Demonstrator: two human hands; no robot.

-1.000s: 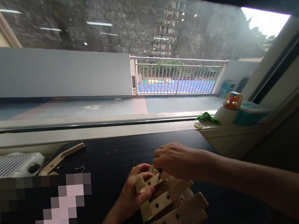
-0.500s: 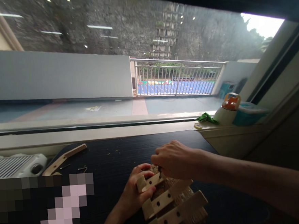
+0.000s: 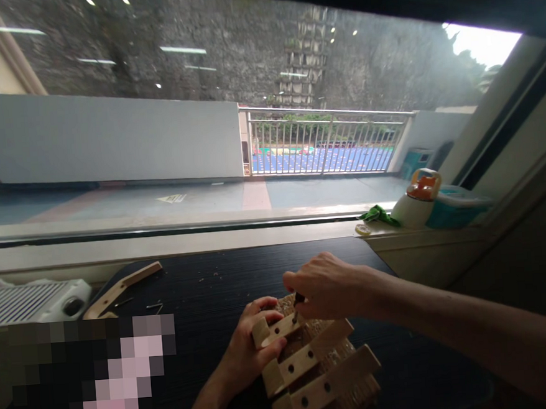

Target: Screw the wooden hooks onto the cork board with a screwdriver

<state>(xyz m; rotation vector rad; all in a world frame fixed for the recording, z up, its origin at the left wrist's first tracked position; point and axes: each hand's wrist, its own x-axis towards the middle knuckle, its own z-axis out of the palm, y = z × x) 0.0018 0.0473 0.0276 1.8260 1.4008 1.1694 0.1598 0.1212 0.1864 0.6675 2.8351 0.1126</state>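
Observation:
In front of me on the dark table is a wooden assembly (image 3: 327, 387). Its pale slats have dark holes and lie side by side across a rough, shiny brown base. My left hand (image 3: 251, 334) is wrapped around the end of the farthest wooden slat (image 3: 277, 331), thumb on the near side and fingers on the far side. My right hand (image 3: 323, 282) is closed above that same slat. It grips a screwdriver (image 3: 299, 298), whose thin shaft points down at a hole in the slat. The fist hides most of its handle.
A loose wooden strip with holes (image 3: 124, 286) lies at the table's far left, near thin metal pieces (image 3: 155, 308). The black table (image 3: 207, 334) meets a windowsill (image 3: 186, 243). On the sill are a green cloth (image 3: 377, 216), a white-and-orange jug (image 3: 416, 204) and a teal box (image 3: 455, 207).
My right hand has shifted slightly and turned, showing more of the screwdriver's dark handle and shaft. The left hand keeps its grip on the slat. The whole view has moved slightly.

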